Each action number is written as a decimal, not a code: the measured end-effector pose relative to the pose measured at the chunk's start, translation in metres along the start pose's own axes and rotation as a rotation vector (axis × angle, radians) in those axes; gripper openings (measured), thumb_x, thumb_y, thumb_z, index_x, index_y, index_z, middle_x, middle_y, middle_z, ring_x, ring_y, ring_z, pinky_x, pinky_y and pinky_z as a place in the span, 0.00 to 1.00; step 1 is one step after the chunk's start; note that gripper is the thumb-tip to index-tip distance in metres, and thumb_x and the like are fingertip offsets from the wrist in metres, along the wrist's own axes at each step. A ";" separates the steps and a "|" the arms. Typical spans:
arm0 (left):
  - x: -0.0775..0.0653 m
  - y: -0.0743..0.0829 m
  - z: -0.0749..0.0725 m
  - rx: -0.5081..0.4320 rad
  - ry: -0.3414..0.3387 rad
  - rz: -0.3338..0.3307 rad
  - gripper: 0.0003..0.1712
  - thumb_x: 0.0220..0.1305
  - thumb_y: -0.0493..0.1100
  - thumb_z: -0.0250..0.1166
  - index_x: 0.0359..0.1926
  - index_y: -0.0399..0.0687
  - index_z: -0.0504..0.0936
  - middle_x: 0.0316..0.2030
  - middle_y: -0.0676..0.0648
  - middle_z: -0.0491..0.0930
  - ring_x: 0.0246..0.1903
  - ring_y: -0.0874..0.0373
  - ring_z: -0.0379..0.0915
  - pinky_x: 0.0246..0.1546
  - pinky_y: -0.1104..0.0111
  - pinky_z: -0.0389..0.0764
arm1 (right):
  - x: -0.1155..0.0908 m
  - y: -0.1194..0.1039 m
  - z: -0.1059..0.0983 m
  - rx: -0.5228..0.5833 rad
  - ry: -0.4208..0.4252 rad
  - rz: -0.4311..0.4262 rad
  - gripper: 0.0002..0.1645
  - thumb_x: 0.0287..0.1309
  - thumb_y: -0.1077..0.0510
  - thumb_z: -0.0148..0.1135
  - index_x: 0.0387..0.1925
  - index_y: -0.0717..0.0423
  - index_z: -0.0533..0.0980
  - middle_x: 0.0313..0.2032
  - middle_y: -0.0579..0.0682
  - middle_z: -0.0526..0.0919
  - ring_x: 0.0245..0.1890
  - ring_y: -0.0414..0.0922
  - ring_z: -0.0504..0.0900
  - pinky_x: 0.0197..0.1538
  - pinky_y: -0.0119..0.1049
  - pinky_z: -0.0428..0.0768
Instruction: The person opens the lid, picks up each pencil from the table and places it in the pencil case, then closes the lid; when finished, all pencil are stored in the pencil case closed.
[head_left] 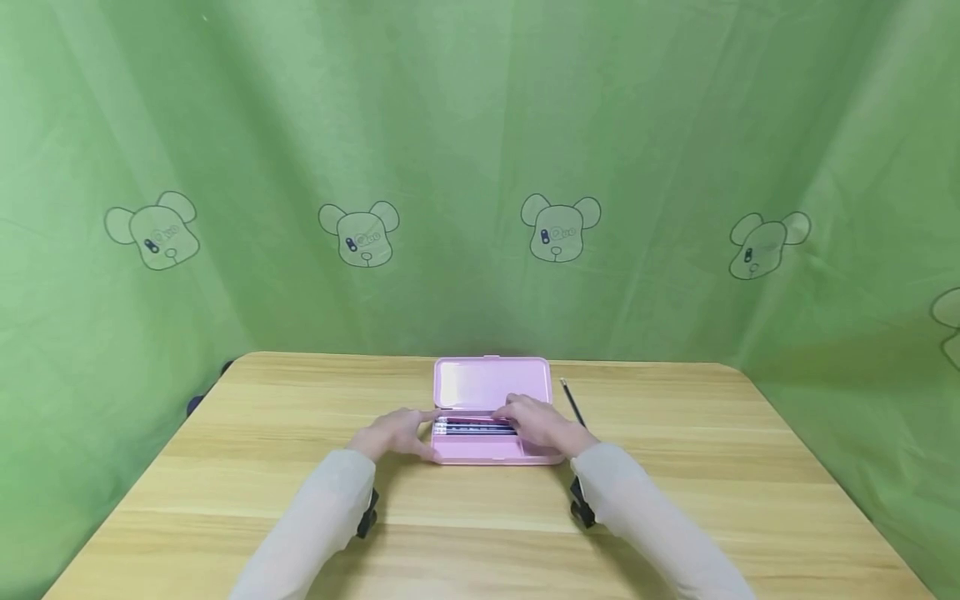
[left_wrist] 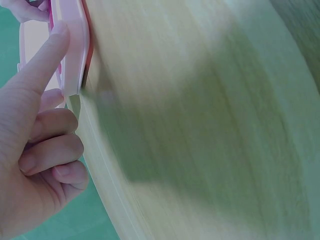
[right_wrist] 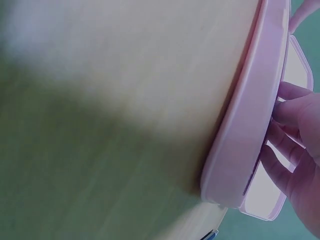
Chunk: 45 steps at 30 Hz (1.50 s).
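Observation:
A pink pencil case [head_left: 476, 451] lies with its lid [head_left: 472, 383] raised at the back. Inside, several dark pencils [head_left: 467, 428] with pale ends lie side by side in the rear compartment. My left hand [head_left: 392, 432] holds the case's left end, thumb at the front corner and index finger at the back; its other fingers are curled in the left wrist view. My right hand [head_left: 542, 423] reaches over the case's right half, fingers dipping inside. Thumb and forefinger pinch at a dark pencil end, partly hidden behind the case wall [right_wrist: 250, 110] in the right wrist view.
One dark pencil [head_left: 573, 404] lies on the wooden table [head_left: 675, 483] just right of the case, partly behind my right wrist. A green curtain [head_left: 465, 133] with bear-head drawings hangs close behind the table's back edge and along both sides.

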<state>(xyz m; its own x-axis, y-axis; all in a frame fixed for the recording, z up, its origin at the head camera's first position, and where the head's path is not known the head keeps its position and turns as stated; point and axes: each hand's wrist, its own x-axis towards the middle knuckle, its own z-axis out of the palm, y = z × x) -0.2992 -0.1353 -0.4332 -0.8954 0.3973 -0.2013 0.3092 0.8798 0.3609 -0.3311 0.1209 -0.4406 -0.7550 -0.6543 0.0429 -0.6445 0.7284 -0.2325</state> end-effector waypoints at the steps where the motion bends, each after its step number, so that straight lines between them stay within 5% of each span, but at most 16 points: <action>1: 0.000 0.000 0.000 0.000 -0.002 -0.001 0.51 0.40 0.61 0.71 0.66 0.54 0.62 0.60 0.35 0.66 0.58 0.42 0.65 0.55 0.52 0.70 | 0.000 0.000 0.000 0.002 0.002 -0.003 0.19 0.56 0.69 0.52 0.48 0.54 0.78 0.33 0.49 0.76 0.36 0.43 0.75 0.45 0.39 0.77; 23: 0.000 -0.001 0.000 0.000 -0.008 -0.025 0.52 0.40 0.63 0.71 0.67 0.56 0.60 0.60 0.34 0.66 0.57 0.42 0.66 0.53 0.53 0.72 | 0.002 -0.001 0.000 0.032 0.014 -0.029 0.19 0.57 0.69 0.52 0.48 0.55 0.78 0.35 0.49 0.77 0.39 0.46 0.76 0.48 0.41 0.76; 35: 0.000 0.000 0.001 -0.015 -0.009 -0.018 0.52 0.39 0.62 0.71 0.67 0.56 0.61 0.60 0.34 0.66 0.55 0.44 0.68 0.51 0.55 0.74 | -0.007 0.010 -0.007 0.054 0.109 -0.085 0.15 0.56 0.68 0.54 0.46 0.59 0.78 0.34 0.50 0.77 0.36 0.44 0.76 0.46 0.40 0.77; 45: -0.001 0.000 0.000 -0.005 0.001 -0.013 0.51 0.40 0.62 0.71 0.66 0.57 0.61 0.60 0.35 0.66 0.56 0.43 0.67 0.51 0.54 0.74 | -0.033 0.036 -0.020 0.154 0.170 0.001 0.15 0.54 0.69 0.56 0.46 0.63 0.77 0.35 0.54 0.78 0.37 0.48 0.77 0.44 0.45 0.78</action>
<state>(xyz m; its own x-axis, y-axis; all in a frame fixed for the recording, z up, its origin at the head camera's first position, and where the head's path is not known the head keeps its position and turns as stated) -0.2988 -0.1357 -0.4334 -0.8995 0.3858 -0.2051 0.2962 0.8835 0.3629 -0.3318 0.1727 -0.4305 -0.7736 -0.6004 0.2024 -0.6273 0.6809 -0.3779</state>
